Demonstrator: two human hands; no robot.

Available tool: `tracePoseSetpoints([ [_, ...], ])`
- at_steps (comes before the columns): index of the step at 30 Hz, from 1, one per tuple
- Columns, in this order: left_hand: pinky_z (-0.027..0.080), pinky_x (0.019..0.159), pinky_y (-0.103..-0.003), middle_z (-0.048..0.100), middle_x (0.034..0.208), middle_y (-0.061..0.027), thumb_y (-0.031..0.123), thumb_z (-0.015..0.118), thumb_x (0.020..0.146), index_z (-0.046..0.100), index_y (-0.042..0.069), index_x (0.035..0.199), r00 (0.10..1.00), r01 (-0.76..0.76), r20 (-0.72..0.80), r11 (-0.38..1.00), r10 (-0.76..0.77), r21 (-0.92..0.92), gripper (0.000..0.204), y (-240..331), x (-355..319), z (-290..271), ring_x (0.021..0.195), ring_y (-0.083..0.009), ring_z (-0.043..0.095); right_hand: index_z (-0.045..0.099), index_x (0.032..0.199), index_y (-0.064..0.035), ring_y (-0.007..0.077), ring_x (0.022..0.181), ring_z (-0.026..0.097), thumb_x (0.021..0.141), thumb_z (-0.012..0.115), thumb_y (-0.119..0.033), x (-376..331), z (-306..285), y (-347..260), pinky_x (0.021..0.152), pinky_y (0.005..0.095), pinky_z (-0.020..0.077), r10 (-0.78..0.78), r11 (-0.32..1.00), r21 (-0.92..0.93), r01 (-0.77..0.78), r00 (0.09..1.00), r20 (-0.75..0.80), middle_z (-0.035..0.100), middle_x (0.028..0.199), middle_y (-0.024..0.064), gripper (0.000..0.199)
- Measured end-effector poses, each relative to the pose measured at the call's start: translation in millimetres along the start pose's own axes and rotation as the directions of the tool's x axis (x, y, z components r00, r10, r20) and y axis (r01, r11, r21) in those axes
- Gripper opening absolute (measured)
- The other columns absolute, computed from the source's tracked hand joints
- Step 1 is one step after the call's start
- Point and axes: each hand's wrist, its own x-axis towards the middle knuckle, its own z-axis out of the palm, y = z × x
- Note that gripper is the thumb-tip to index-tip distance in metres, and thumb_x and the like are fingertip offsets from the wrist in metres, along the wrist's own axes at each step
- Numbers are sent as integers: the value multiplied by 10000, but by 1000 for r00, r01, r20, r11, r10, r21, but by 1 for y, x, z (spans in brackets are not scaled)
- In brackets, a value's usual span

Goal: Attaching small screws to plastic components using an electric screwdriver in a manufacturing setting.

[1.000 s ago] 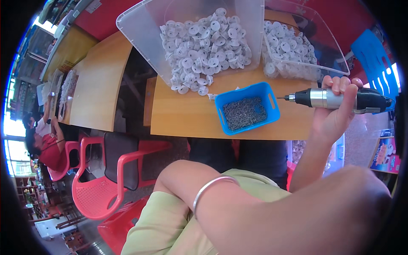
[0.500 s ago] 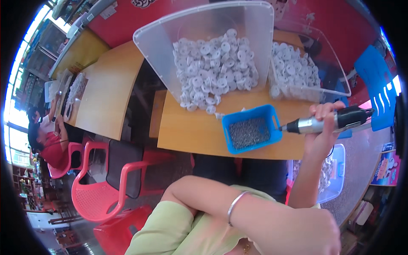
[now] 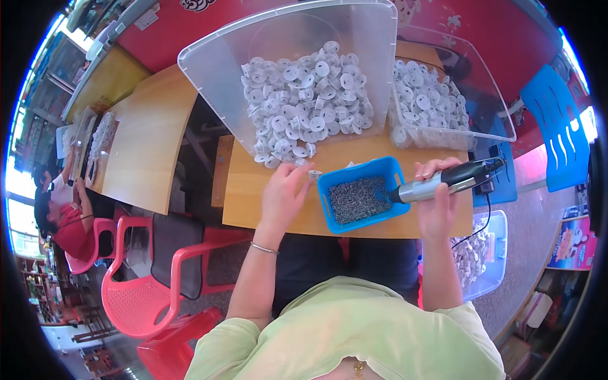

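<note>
My left hand (image 3: 285, 193) reaches over the table at the front edge of a pile of white round plastic pieces (image 3: 313, 95). Its fingers are apart, with the tips beside one loose white piece (image 3: 315, 175); a firm hold on it does not show. My right hand (image 3: 439, 196) is wrapped round a silver and black electric screwdriver (image 3: 437, 182), which lies level with its tip pointing left. That tip is over the right rim of a blue basket (image 3: 324, 204) holding many small grey metal screws (image 3: 358, 199).
A large clear bin (image 3: 215, 69) lies tipped toward me, its pieces spilling onto the table (image 3: 253, 202). Another clear bin (image 3: 491, 135) stands at its right. A tub (image 3: 497, 253) sits low at right, by the screwdriver's cord (image 3: 486, 218). Red chairs (image 3: 142, 297) and a co-worker (image 3: 73, 234) are at left.
My left arm has swung from across my body at lower right to the pile's front edge. The screwdriver has moved left toward the basket. The whole view has shifted slightly.
</note>
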Motion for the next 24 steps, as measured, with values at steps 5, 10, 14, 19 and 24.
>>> tracePoseSetpoints([
  [5, 437, 639, -332, 510, 833, -92, 94, 593, 709, 579, 90, 907, 995, 41, 94, 998, -45, 43, 199, -8, -4, 21, 754, -262, 525, 365, 985, -79, 156, 754, 470, 732, 613, -102, -3, -8, 15, 764, 320, 367, -8, 993, -117, 11, 1000, 27, 484, 794, 61, 355],
  [10, 439, 620, -288, 509, 815, -77, 50, 570, 737, 572, 63, 887, 991, 124, 61, 980, -116, -156, 150, -13, -6, 26, 723, -209, 544, 364, 975, -80, 152, 734, 474, 707, 617, -40, -5, -10, 18, 735, 311, 381, 14, 984, -175, -13, 1000, 8, 487, 782, 54, 370],
  [14, 443, 647, -233, 507, 833, -49, -12, 529, 767, 533, 7, 885, 943, 269, 17, 735, -331, -623, 119, -28, -14, 17, 718, -143, 549, 368, 966, -78, 149, 726, 472, 708, 613, -39, -1, -10, 19, 700, 308, 388, 24, 989, -147, -17, 999, 45, 485, 771, 51, 358],
  [19, 419, 693, -224, 512, 939, -84, 130, 388, 857, 487, 34, 876, 887, 328, 291, 47, -358, -944, 140, 6, -2, -15, 818, -146, 524, 371, 959, -78, 148, 724, 471, 708, 620, -55, 3, -11, 16, 695, 303, 383, 47, 988, -145, -46, 999, 1, 486, 763, 51, 354],
  [24, 403, 641, -203, 527, 845, -56, 156, 455, 845, 506, 43, 844, 873, 475, 464, 47, -151, -879, 123, 34, 1, -14, 755, -123, 506, 361, 978, -88, 141, 701, 458, 738, 610, -125, 8, -9, 9, 727, 318, 370, -16, 995, -95, 15, 1000, -10, 479, 766, 46, 348],
])
